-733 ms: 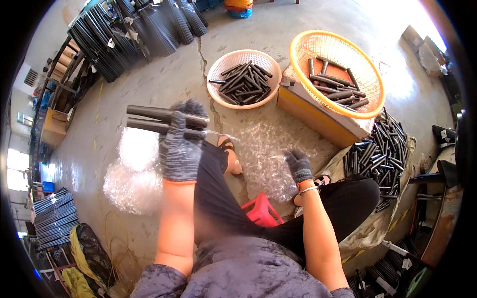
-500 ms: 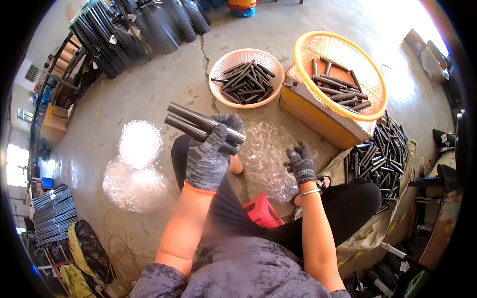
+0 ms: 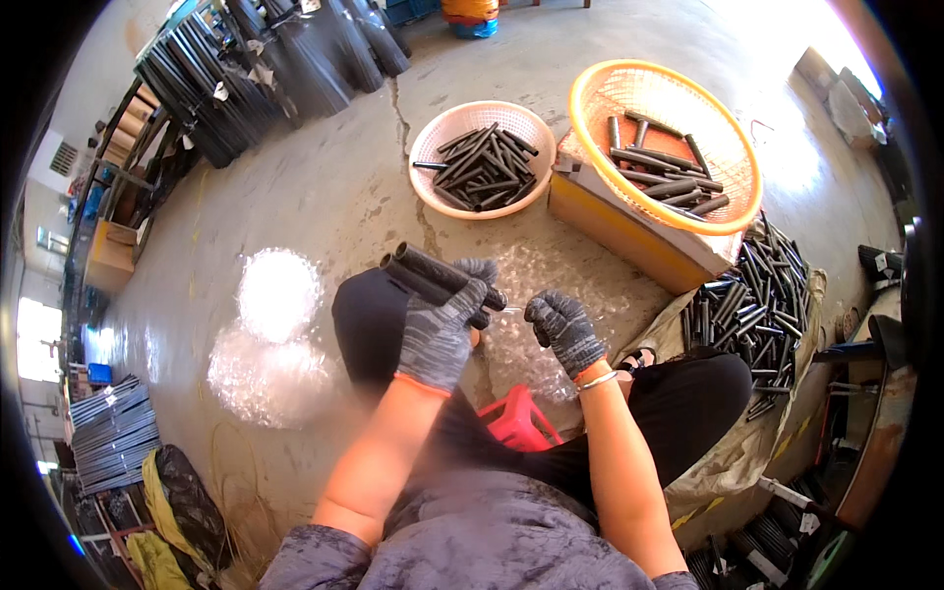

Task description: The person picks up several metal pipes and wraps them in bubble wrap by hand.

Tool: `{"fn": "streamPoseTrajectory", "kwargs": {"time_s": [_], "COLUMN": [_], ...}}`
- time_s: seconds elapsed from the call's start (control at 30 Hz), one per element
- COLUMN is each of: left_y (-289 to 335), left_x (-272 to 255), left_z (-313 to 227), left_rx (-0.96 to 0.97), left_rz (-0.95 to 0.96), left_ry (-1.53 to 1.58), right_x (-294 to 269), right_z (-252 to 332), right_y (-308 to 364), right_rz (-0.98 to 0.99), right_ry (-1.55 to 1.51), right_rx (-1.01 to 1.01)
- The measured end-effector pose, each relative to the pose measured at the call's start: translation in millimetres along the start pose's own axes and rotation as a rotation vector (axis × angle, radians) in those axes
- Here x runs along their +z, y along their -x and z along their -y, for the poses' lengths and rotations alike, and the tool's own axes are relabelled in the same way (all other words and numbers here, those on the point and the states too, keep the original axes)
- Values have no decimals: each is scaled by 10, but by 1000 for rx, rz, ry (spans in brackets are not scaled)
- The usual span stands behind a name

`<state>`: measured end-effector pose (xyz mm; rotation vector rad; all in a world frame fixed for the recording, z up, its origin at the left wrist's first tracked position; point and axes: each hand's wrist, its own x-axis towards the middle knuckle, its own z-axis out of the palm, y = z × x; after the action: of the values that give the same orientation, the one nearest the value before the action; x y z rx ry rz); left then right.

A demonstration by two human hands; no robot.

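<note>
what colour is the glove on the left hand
Left glove: mottled dark and light grey, orange cuff edge; best seen in the head view.

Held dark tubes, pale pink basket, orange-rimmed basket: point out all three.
Held dark tubes (image 3: pixel 437 268), head view: side of the upper tube.
Pale pink basket (image 3: pixel 444 131), head view: inner wall, upper left.
Orange-rimmed basket (image 3: pixel 725 130), head view: inner wall, right side.

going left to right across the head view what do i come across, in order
Bundle of metal rods → crumpled clear plastic → left gloved hand, gripping two black tubes → right gloved hand → heap of short black tubes.
</note>
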<state>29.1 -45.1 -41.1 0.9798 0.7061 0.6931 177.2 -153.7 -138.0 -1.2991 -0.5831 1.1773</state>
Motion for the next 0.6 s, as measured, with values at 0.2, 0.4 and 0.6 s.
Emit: {"fn": "streamPoseTrajectory", "kwargs": {"time_s": [0.2,0.4,0.6], "left_y": [-283,-147,-72], "left_x": [0,58,119], "left_z": [-677,-730,-301], "left_rx": [398,209,71], "left_rz": [-110,27,110], "left_ry": [83,231,219], "right_x": [-1508,-467,321], "right_z": [-1852,-673,631], "right_y": [8,-80,146], "right_rz": [-569,-624,38], "right_ry": [1248,-169,-141], "right_rx": [227,249,-408]}}
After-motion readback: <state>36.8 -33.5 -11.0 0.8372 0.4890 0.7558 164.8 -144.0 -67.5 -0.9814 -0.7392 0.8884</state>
